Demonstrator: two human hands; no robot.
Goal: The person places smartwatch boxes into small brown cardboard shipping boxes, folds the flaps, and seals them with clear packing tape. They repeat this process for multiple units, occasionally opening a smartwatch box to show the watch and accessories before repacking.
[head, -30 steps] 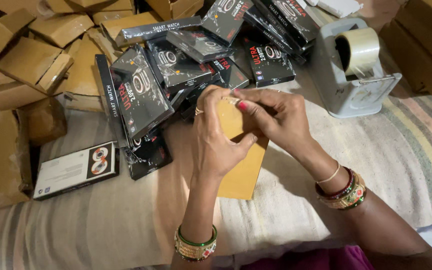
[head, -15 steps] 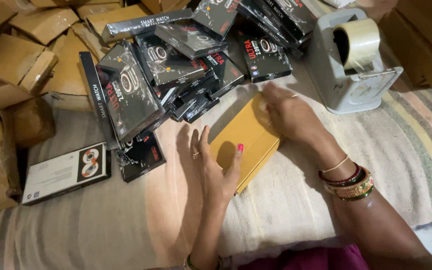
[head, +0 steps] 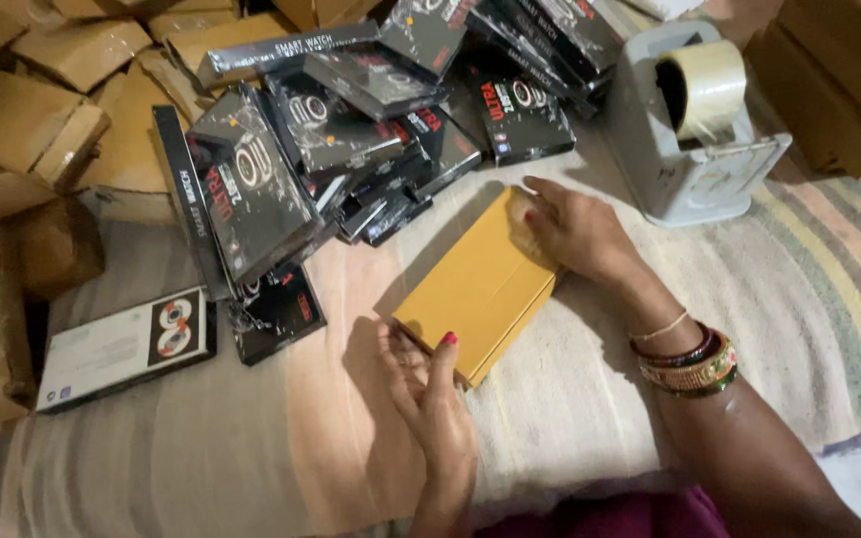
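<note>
Yellow-brown flat box (head: 480,284): closed, laid on striped bedding (head: 809,289), pressed flat by right hand (head: 575,231) at far end, left hand (head: 430,384) fingers gripping near end. Unsealed; tape dispenser (head: 690,130) is beside it. Black product boxes (head: 351,130) are heaped behind, unpacked.

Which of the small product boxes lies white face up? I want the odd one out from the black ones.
The flat box lying alone at the lower left on the striped cloth. It shows a white face, while the heaped boxes show glossy black faces.
</note>
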